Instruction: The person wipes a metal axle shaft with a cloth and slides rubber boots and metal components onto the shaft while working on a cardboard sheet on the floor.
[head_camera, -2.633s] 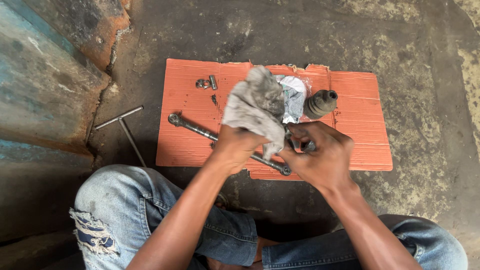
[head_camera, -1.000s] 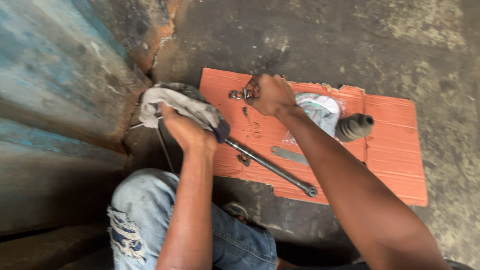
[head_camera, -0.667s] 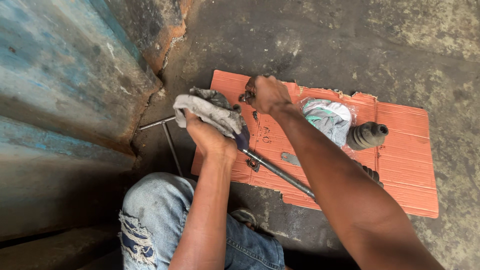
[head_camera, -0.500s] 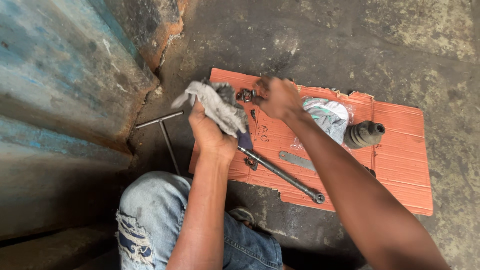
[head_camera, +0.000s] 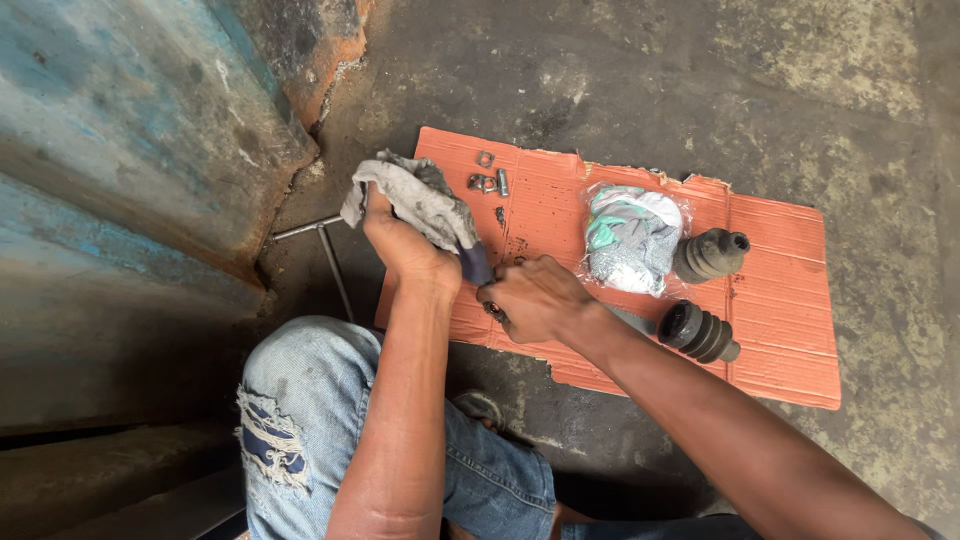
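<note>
Where the hands meet: the left hand (head_camera: 405, 245) presses a grey rag (head_camera: 415, 195) over the dark upper end of a metal rod (head_camera: 476, 266), so the step in hand looks like wiping that end clean.
Left grip: fingers closed on the rag, bunching it over the rod's tip.
Right grip: the right hand (head_camera: 535, 300) is curled shut around the rod just below the rag; the palm hides most of the shaft.
Rod's place: slanting across the near-left part of the orange cardboard (head_camera: 780, 300) on the concrete floor, lower end running toward a ribbed rubber boot (head_camera: 700, 332).
Nearby: a second boot (head_camera: 710, 255), a clear bag of cloth (head_camera: 632, 238), loose nuts and bolts (head_camera: 485, 182), and a T-handle wrench (head_camera: 325, 245) on the floor beside the cardboard.
Next move calls for: by my reading, a steady right-hand hold while the rag turns or slides along the metal.
Change from half a second ago: the right hand was up at the nuts and bolts and the rod lay bare on the cardboard; now that hand has dropped onto the rod beside the rag.
</note>
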